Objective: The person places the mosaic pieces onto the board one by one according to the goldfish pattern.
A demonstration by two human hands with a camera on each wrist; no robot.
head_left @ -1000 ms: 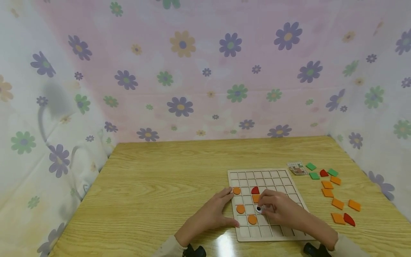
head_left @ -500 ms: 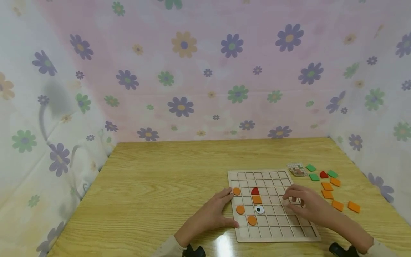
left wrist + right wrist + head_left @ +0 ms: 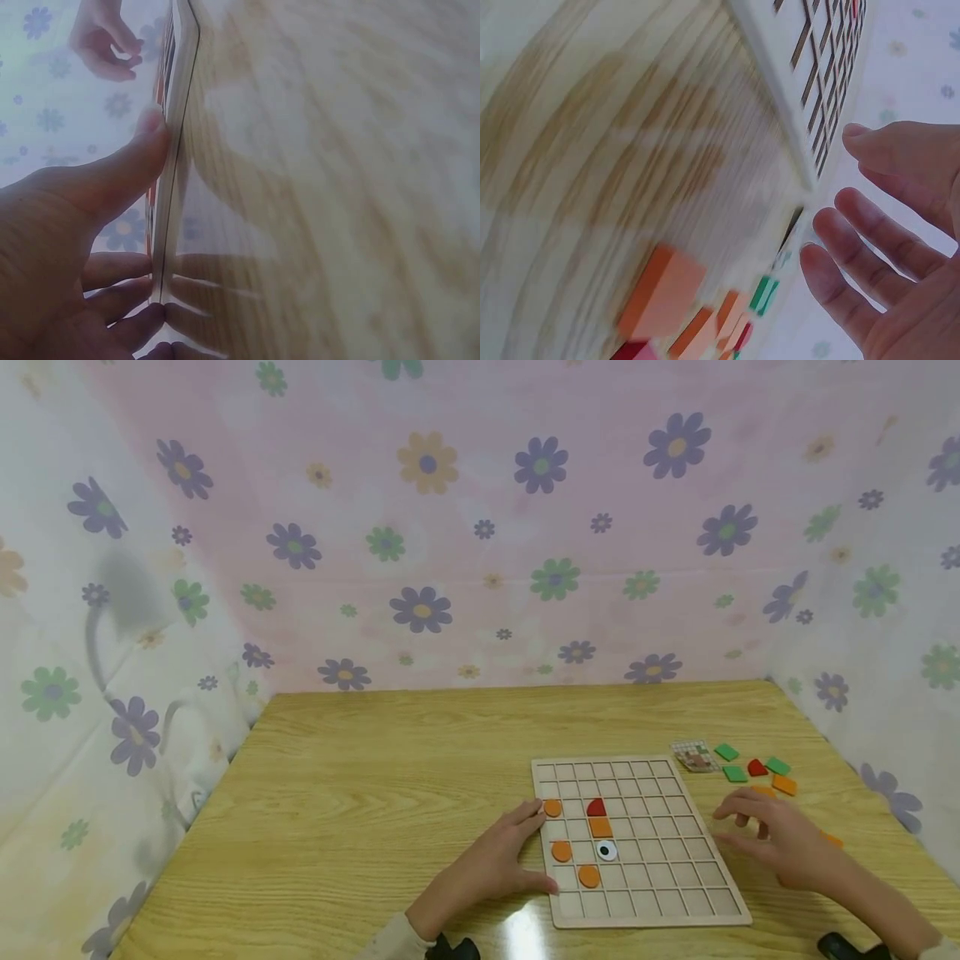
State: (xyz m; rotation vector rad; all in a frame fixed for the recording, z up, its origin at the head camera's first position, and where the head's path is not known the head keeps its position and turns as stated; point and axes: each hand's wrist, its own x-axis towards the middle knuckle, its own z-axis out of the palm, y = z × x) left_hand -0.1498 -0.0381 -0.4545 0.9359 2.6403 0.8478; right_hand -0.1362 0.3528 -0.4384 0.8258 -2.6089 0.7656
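A wooden grid board (image 3: 652, 839) lies on the table. My left hand (image 3: 498, 860) rests along its left edge, with thumb and fingertips touching the rim. Set in the grid are a red quarter-round piece (image 3: 596, 807), an orange square (image 3: 601, 827) below it and a white eye disc (image 3: 607, 850) with a black pupil. Left of these sit orange discs (image 3: 561, 851). My right hand (image 3: 787, 839) hovers just beyond the board's right edge, fingers loosely bent and thumb apart, holding nothing. In the right wrist view, orange tiles (image 3: 660, 294) lie below that hand.
A small patterned card (image 3: 695, 756) lies at the board's upper right corner. Near it are green tiles (image 3: 727, 752), a red rounded piece (image 3: 757, 767) and an orange tile (image 3: 784, 785). My right hand hides several pieces. A flowered cloth (image 3: 480, 527) stands behind the table.
My right hand let go of the eye disc on the grid and moved right, off the board toward the loose pieces. My left hand stayed at the board's edge.
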